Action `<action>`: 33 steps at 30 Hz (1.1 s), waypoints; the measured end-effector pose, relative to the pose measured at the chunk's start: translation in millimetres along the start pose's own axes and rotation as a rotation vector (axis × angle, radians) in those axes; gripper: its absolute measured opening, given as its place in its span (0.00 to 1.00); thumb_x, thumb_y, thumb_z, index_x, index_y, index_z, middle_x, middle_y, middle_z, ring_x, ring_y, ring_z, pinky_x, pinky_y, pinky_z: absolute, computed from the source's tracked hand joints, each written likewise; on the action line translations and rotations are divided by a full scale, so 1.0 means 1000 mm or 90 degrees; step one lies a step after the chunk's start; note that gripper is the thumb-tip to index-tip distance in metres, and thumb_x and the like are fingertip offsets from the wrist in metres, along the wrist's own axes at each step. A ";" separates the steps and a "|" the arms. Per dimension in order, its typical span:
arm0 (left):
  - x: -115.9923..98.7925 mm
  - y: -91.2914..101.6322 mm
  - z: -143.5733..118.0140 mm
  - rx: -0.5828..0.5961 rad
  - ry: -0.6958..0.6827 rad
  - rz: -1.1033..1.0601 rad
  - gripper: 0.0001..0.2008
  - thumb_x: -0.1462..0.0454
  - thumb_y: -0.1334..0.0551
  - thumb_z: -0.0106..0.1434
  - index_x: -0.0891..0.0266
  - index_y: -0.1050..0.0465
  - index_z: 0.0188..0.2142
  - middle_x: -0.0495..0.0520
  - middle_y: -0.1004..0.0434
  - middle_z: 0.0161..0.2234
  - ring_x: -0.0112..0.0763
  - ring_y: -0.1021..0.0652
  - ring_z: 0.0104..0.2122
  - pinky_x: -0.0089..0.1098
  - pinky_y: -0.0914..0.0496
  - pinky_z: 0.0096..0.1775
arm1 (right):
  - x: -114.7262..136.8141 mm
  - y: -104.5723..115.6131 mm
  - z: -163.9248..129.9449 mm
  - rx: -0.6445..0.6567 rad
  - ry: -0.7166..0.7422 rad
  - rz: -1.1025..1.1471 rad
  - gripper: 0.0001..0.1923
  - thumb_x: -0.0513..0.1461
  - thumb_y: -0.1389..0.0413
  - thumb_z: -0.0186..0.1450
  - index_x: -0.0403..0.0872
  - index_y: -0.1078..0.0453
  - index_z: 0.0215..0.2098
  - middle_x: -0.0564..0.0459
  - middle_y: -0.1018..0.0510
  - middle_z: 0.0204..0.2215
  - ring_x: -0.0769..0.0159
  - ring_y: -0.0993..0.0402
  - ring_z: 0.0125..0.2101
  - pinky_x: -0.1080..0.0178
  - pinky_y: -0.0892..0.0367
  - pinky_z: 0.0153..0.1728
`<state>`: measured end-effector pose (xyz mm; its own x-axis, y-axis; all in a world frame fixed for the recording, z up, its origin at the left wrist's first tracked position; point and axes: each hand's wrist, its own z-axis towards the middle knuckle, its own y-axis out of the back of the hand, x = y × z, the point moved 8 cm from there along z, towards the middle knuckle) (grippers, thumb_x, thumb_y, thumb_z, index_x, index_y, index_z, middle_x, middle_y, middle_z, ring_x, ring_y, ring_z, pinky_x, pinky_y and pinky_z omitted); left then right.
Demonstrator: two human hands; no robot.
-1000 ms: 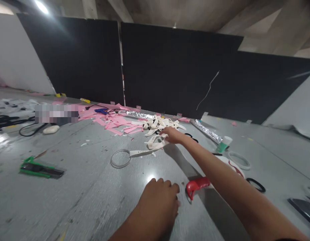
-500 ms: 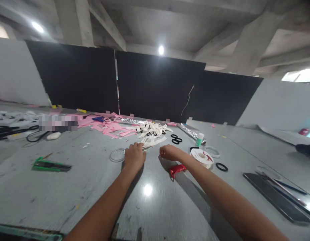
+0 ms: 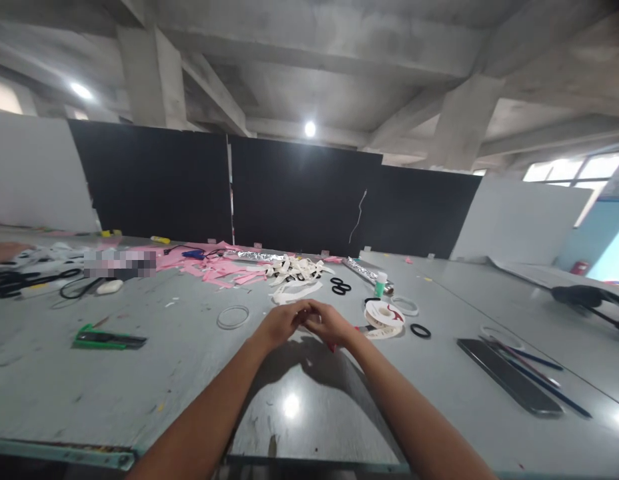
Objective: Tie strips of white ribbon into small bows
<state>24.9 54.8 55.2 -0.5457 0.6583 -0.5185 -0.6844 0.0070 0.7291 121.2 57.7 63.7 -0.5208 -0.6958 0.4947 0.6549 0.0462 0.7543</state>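
Over grey table (image 3: 179, 383), ctr frame, w/ L hand (image 3: 280, 325) and R hand (image 3: 331, 324) together, grip unclear, risking snag from loose white strip (image 3: 289, 295).

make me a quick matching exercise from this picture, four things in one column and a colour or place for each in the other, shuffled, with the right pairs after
Things
1. left hand
2. cutter
3. spool
4. tube

Clues
a. white, with a red mark
b. green and white, beside the foil
c. close beside the right hand
d. green and black, lying left of both hands

Pairs
1-c, 2-d, 3-a, 4-b
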 end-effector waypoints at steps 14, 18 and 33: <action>0.028 0.051 -0.017 -0.209 0.114 0.160 0.14 0.53 0.49 0.65 0.58 0.30 0.35 0.51 0.24 0.35 0.33 0.26 0.34 0.28 0.38 0.36 | -0.040 0.044 -0.018 -0.033 -0.149 -0.043 0.09 0.43 0.42 0.58 0.46 0.34 0.27 0.59 0.32 0.20 0.72 0.40 0.22 0.69 0.47 0.25; 0.033 0.061 -0.019 -0.284 0.134 0.173 0.13 0.55 0.50 0.65 0.59 0.32 0.35 0.52 0.26 0.36 0.33 0.27 0.36 0.29 0.37 0.39 | -0.043 0.059 -0.021 -0.088 -0.158 -0.248 0.01 0.36 0.47 0.59 0.47 0.35 0.30 0.55 0.28 0.25 0.70 0.36 0.25 0.68 0.48 0.27; 0.020 0.004 0.000 -0.033 0.078 -0.338 0.22 0.49 0.47 0.61 0.66 0.28 0.41 0.56 0.23 0.34 0.34 0.25 0.37 0.33 0.33 0.43 | -0.008 0.030 -0.014 -0.180 -0.089 -0.056 0.03 0.37 0.51 0.55 0.49 0.42 0.29 0.57 0.33 0.24 0.68 0.37 0.25 0.67 0.43 0.29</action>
<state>11.2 67.9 48.2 -0.1685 0.4814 -0.8602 -0.9028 0.2750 0.3307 152.6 55.0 75.8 -0.6397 -0.5818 0.5023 0.7197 -0.2239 0.6572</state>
